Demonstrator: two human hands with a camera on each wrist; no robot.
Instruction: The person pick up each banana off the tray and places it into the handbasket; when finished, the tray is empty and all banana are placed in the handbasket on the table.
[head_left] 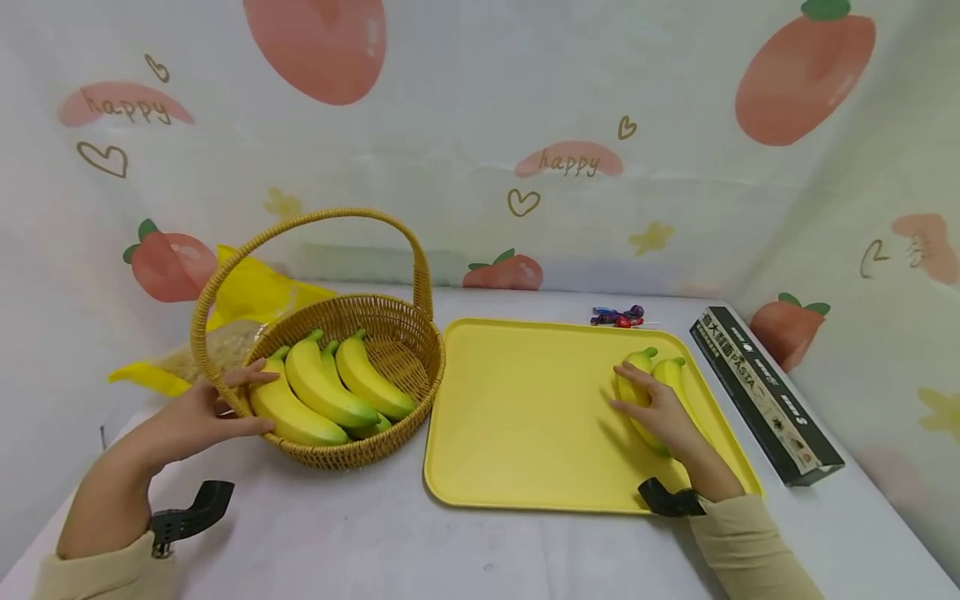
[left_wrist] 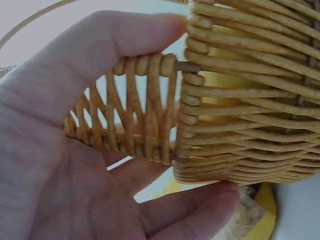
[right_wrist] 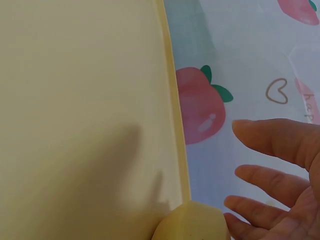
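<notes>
A wicker basket (head_left: 352, 454) with a tall hoop handle stands on the left, holding several yellow bananas (head_left: 326, 385). My left hand (head_left: 187, 417) grips it where the handle meets the rim. In the left wrist view, the handle base (left_wrist: 135, 110) passes between the thumb, which lies at the rim, and the fingers behind. On the right side of a yellow tray (head_left: 517, 417) lie two bananas (head_left: 672, 373). My right hand (head_left: 660, 417) hovers over the left one with fingers spread. The right wrist view shows those fingers apart, near a banana end (right_wrist: 192, 225).
Behind the basket lies a yellow and clear bag (head_left: 258, 292). Small wrapped candies (head_left: 618, 317) sit past the tray's far edge. A long black pasta box (head_left: 765, 396) lies to the tray's right. A printed curtain (head_left: 450, 167) hangs behind the white table.
</notes>
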